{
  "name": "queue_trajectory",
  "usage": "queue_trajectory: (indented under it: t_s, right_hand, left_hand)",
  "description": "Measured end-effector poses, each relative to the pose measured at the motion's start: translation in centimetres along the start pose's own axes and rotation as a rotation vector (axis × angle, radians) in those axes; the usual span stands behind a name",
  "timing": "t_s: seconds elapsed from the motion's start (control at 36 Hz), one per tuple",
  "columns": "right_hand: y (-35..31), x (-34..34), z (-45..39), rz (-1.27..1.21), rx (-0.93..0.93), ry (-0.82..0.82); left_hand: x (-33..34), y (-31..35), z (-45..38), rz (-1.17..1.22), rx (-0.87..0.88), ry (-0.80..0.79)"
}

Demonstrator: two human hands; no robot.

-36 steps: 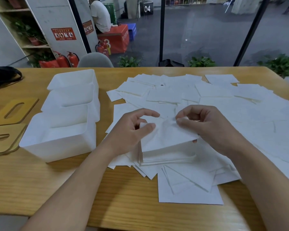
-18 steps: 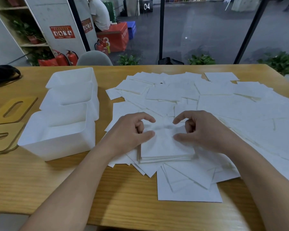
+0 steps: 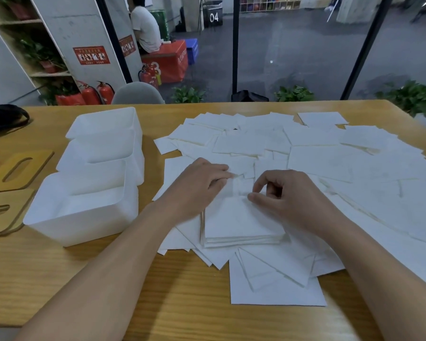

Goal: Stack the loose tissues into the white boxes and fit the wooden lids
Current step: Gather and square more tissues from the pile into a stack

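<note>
Near table edge (image 3: 158, 313): bare wood strip, both forearms crossing it. One loose sheet (image 3: 278, 289) lies closest to that edge, folded pieces overlapping its top.

Just beyond, squared tissue stack (image 3: 241, 225), several layers thick, edges aligned, sitting on scattered sheets. Left hand (image 3: 199, 188) lies palm down on the stack's far-left part, fingers extended and close together, pressing flat. Right hand (image 3: 283, 193) at the stack's far-right part, fingers curled, thumb and forefinger tips close together at the top sheet; looks like a pinch on that sheet, though the contact is hard to make out.

Left of the stack: three white boxes (image 3: 84, 210) in a row running away from the viewer, touching one another, all open-topped. Bare wood between nearest box and stack. Further left, wooden lids (image 3: 17, 168) with slot cut-outs, flat at the table's left edge, partly out of frame.

Centre to right: loose tissues (image 3: 330, 163) spread in overlapping drifts, reaching the right frame edge and nearly the far table edge.

Far left: black bag (image 3: 3, 116). Beyond the table: grey chair back (image 3: 138, 93), potted plants, fire extinguishers (image 3: 96, 93).
</note>
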State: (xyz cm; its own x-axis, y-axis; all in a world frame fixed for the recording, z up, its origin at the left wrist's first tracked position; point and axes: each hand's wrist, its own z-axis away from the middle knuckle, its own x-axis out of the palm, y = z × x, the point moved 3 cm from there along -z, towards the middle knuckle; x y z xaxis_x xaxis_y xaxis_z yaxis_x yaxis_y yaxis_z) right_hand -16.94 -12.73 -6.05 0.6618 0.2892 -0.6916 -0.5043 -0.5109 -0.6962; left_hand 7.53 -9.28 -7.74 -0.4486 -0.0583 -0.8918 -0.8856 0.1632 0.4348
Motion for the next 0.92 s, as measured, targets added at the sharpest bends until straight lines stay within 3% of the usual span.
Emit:
queue_trajectory:
  t_s: [0.25, 0.42, 0.53, 0.69, 0.83, 0.92]
  right_hand:
    - [0.4, -0.2, -0.3, -0.123, 0.058, 0.075]
    - [-0.2, -0.2, -0.2, -0.365, 0.088, 0.101]
    - [-1.1, -0.3, 0.1, -0.35, 0.119, 0.113]
    - [-0.6, -0.3, 0.2, -0.271, 0.098, 0.18]
    - [0.0, -0.5, 0.0, -0.239, 0.045, 0.229]
    - [-0.4, -0.8, 0.0, -0.3, -0.004, 0.234]
  left_hand:
    - [-0.5, 0.4, 1.0, 0.039, 0.047, 0.081]
    - [-1.0, 2.7, 3.1, 0.146, 0.208, 0.222]
    - [-0.3, 3.9, 3.8, 0.145, 0.286, 0.197]
    - [-0.4, 3.3, 3.7, 0.347, 0.215, 0.178]
    - [-1.1, 2.1, 3.1, 0.419, 0.092, 0.361]
    - [-1.4, 1.4, 2.7, 0.529, -0.016, 0.372]
